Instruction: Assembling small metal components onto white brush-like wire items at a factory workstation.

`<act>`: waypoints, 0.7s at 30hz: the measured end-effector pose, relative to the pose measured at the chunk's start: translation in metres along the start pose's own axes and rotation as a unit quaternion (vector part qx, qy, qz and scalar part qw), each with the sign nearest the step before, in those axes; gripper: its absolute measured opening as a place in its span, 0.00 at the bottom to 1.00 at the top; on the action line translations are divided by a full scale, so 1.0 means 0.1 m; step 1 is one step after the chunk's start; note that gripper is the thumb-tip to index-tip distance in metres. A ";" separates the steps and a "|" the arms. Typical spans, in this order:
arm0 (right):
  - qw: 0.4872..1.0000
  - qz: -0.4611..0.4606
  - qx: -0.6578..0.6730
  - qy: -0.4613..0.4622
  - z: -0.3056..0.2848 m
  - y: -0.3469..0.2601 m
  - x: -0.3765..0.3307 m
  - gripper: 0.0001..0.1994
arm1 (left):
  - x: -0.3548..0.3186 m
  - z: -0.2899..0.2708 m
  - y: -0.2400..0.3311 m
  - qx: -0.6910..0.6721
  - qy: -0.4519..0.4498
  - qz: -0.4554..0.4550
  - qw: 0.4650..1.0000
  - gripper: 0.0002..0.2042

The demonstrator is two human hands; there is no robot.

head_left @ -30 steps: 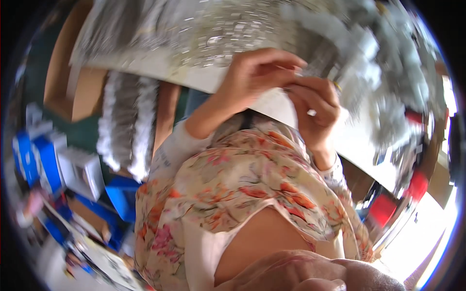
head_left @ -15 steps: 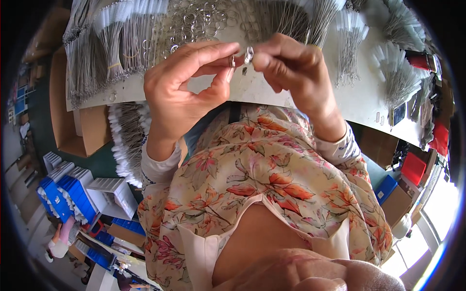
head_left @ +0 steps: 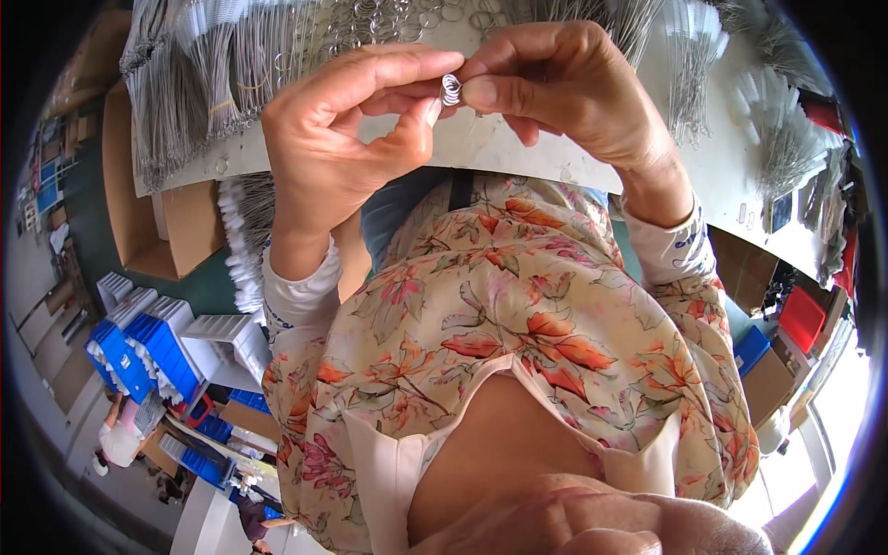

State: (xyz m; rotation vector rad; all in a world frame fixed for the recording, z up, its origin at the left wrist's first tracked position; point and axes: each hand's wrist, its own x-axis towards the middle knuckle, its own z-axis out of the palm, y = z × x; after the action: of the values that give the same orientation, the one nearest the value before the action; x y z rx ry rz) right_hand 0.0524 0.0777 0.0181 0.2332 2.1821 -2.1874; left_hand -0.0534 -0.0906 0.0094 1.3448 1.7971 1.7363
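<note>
My left hand and my right hand meet in front of my chest above the white table. Between their fingertips they pinch a small stack of metal split rings. The left thumb and forefinger hold the rings from the left, the right thumb and forefinger from the right. More loose metal rings lie in a heap on the table just beyond my hands. I wear a floral blouse with white cuffs.
Bundles of thin metal wire cables cover the table's left and far right. Cardboard boxes stand at the left under the table. Blue bins with white parts sit lower left. A red box is at the right.
My hands came from the table's right part toward the middle and closer to my face. They now hold the rings together between the fingertips.
</note>
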 end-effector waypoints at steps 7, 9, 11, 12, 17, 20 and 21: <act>0.991 -0.009 0.128 0.021 0.10 0.23 -0.01 0.07 | -0.07 0.07 -0.01 -0.041 0.037 -0.031 0.998 0.13; 0.998 -0.003 0.053 0.025 0.07 0.17 -0.03 0.07 | -0.10 0.10 -0.03 -0.030 0.044 -0.009 0.999 0.12; 0.996 0.024 0.081 0.009 0.04 0.14 -0.03 0.07 | -0.10 0.14 -0.04 -0.104 0.071 -0.044 0.991 0.12; 0.993 0.050 0.108 -0.006 0.03 0.14 -0.03 0.07 | -0.10 0.13 -0.07 -0.105 0.069 -0.046 0.991 0.12; 0.983 0.077 0.166 -0.024 0.02 0.23 -0.03 0.07 | -0.05 0.08 -0.13 0.104 0.041 0.091 0.990 0.13; 0.987 0.081 0.139 -0.031 0.04 0.19 -0.05 0.07 | -0.09 0.09 -0.13 0.053 0.046 0.073 0.995 0.13; 0.984 0.090 0.151 -0.040 0.04 0.18 -0.07 0.07 | -0.10 0.11 -0.11 0.043 0.053 0.070 0.995 0.13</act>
State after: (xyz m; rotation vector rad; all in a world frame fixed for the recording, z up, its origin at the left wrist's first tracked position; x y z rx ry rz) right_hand 0.0612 0.0728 0.0014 0.3336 1.7071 -2.3679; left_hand -0.0450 -0.0898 -0.0069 1.4715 1.8961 1.8531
